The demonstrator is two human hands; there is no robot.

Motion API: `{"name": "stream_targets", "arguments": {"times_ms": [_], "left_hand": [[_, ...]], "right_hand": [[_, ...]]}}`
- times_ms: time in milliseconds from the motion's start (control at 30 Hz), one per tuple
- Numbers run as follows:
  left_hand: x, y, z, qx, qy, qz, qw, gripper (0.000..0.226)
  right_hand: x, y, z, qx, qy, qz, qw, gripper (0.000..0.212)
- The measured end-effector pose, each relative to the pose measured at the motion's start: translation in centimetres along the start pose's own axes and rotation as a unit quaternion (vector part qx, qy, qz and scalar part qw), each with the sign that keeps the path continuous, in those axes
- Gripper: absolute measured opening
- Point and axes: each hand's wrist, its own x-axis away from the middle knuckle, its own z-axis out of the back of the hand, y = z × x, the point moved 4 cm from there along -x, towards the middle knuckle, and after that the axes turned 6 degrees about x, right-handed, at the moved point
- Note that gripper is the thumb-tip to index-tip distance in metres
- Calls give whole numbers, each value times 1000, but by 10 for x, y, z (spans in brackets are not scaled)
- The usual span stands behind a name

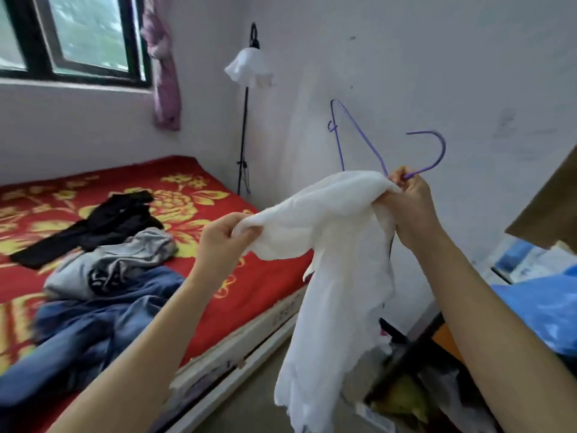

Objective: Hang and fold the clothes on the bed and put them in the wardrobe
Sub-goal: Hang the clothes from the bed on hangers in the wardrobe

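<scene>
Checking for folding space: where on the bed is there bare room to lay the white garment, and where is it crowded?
Bare bedspread lies between the grey garment and the bed's right edge, and at the far end between the black garment and the wall. The left side is crowded: black garment, grey garment and jeans lie bunched together.

The bed [268, 276] fills the left of the room, below the window [84, 29]. On it lie three pieces: trousers [103, 220] farthest back, a sweatshirt [125, 260] before them, and jeans [93, 332] nearest, the sweatshirt overlapping the jeans. A floor lamp [246, 67] stands in the corner behind the bed. Right of the bed a shirt [327, 245] hangs in the air, the left hand [218, 242] gripping its left end and the right hand [412, 207] its top, together with the hanger [359, 135], which sticks up behind it.
</scene>
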Motion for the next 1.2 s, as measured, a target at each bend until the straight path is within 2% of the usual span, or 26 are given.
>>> {"name": "stream_targets", "arguments": {"times_ms": [233,400,500,600,667,767,833,900,1067,1200], "left_hand": [[-68,3,103,-92,134,-65,985,31],[-123,1,157,-146,232,-103,956,32],[-152,-3,179,-173,273,-109,940,32],[-168,-15,203,-209,307,-87,924,33],[-171,-26,221,-229,331,-64,913,30],[-168,-46,242,-279,356,-21,892,20],[-164,-59,252,-309,362,12,879,15],[-160,-71,266,-283,387,47,877,15],[-148,-81,308,-241,455,87,853,15],[-160,-87,323,-245,455,90,851,9]], "right_hand": [[-98,11,-134,-30,-94,54,994,26],[-178,16,-230,-80,-139,88,983,36],[-220,19,-287,-62,-175,116,976,35],[-246,40,-339,-27,-248,143,958,38],[-258,70,-371,-31,-289,115,950,42],[-261,131,-412,-55,-352,10,934,46],[-255,163,-433,-32,-397,-46,916,46],[-249,185,-455,-27,-432,-84,897,45],[-245,207,-484,-57,-458,-128,878,46],[-242,213,-487,-57,-452,-133,880,45]]}}
